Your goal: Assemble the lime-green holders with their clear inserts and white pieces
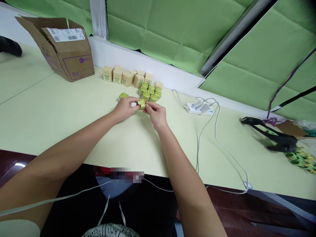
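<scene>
A small green piece (pixel 141 104) is pinched between both hands just above the table (pixel 61 112). The left hand (pixel 125 108) is closed on one side and the right hand (pixel 155 113) nips the other with its fingertips, probably to steady it. Just beyond the hands lie more green pieces (pixel 150 92), within easy reach, then a row of boxes (pixel 123 76). A power strip (pixel 199 108) lies right of the right hand.

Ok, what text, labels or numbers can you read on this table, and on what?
Nothing can be read as words.
White shipping label on the cardboard box: barcodes and print, too small to read.
Purple print on the box side: blurred.
Small tan boxes: green squares, no legible text.
Green piece between left hand and right hand: no marking visible.
</scene>
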Motion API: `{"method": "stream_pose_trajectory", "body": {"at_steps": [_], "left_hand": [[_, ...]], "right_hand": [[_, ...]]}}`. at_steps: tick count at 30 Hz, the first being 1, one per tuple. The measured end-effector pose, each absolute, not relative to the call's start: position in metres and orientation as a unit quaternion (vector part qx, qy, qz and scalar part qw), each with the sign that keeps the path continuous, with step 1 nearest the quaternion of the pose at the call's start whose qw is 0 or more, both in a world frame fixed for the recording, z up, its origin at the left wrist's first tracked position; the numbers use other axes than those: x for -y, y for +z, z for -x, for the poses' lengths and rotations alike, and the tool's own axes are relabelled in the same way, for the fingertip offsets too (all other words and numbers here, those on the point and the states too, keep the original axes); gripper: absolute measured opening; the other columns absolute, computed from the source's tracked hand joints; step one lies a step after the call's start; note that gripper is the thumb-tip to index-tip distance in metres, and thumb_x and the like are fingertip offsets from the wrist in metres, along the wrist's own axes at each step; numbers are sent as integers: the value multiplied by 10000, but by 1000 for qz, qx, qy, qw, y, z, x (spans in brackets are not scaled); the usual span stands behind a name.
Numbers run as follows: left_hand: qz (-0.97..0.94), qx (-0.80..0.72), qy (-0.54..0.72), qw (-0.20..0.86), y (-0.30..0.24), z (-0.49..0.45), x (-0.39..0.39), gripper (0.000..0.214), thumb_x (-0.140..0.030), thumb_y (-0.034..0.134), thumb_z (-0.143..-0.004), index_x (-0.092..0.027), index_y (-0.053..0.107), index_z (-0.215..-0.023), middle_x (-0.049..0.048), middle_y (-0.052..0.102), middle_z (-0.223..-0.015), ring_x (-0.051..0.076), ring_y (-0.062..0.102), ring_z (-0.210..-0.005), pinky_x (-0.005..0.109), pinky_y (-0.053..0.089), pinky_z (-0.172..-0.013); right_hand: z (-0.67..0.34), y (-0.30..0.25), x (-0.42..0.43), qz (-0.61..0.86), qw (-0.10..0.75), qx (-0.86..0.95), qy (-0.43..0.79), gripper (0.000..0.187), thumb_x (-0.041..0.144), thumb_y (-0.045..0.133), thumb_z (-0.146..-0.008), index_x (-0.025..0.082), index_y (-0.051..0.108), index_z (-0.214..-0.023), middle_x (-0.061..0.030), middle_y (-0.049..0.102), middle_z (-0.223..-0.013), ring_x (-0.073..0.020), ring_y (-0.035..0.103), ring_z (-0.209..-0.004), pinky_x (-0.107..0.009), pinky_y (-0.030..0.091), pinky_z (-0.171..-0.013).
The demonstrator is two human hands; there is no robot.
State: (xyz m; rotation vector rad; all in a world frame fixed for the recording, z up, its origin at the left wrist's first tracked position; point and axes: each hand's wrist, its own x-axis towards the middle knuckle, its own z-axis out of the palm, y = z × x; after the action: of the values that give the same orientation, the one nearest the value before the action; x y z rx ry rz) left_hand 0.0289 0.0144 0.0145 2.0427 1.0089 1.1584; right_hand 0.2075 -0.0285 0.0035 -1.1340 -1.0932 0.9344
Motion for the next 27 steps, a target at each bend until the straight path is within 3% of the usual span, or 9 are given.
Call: {"method": "stream_pose_trajectory", "body": {"at_steps": [11,17,24,27], "left_hand": [[-759,-369,421,332,12,-26,-19,251,-340,718,-738,-187,803,-918,38,797,-978,210,690,-914,330,524,-842],[-770,-339,415,347,6,-25,-24,248,-367,711,-684,-172,776,-823,26,752,-874,183,648,-822,293,481,-732],[-766,-333,403,374,12,-23,-22,255,-399,710,-690,-169,752,-791,5,673,-747,143,562,-695,264,415,-624],[-764,-332,409,373,14,-23,-20,282,-422,728,-699,-164,766,-808,15,700,-775,148,587,-721,267,440,-653]], "right_hand": [[-214,16,35,492,568,435,496,412,395,1025,-489,211,840,-807,-12,807,-857,-150,703,-793,-374,623,-936],[-221,21,39,499,534,427,532,499,416,1073,-375,209,835,-761,-5,800,-805,-137,693,-766,-341,628,-897],[-224,20,39,482,530,432,547,468,395,1064,-456,202,810,-799,-4,787,-826,-133,713,-782,-345,634,-919],[-223,21,40,474,536,434,548,476,412,1061,-463,209,808,-811,2,786,-838,-132,708,-788,-348,634,-923]]}}
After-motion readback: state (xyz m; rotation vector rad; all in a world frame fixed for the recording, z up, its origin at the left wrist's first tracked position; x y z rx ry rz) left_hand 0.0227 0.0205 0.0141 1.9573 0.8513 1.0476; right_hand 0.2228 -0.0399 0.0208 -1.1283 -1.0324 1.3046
